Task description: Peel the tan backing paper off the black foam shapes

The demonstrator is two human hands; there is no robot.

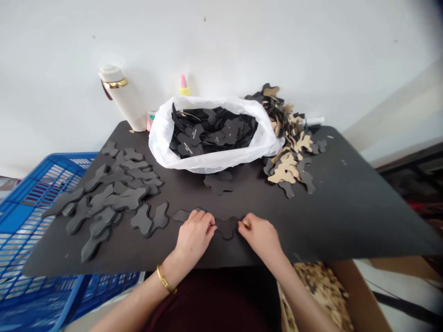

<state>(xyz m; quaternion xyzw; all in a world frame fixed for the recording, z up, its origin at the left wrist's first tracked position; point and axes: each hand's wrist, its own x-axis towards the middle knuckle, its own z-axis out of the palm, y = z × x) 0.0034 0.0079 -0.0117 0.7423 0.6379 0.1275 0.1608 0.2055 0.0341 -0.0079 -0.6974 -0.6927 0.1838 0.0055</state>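
Observation:
Near the table's front edge a dark, wavy-edged flat piece (227, 228) lies between my two hands. My left hand (197, 228) pinches its left end, with the fingers closed. At its right end my right hand (258, 230) is closed, and a bit of tan material shows between the fingers. Another dark piece (181, 215) lies partly under my left hand. Beyond my hands stands a white plastic bag (204, 162) full of black pieces (211, 131). Many loose dark pieces (124, 196) are spread on the left of the table.
Tan and black pieces (285, 168) are heaped at the right rear of the black table (346, 207). A white bottle (126, 99) stands at the back left. A blue basket (20, 221) is at the left, and a cardboard box (363, 295) with tan scraps sits below.

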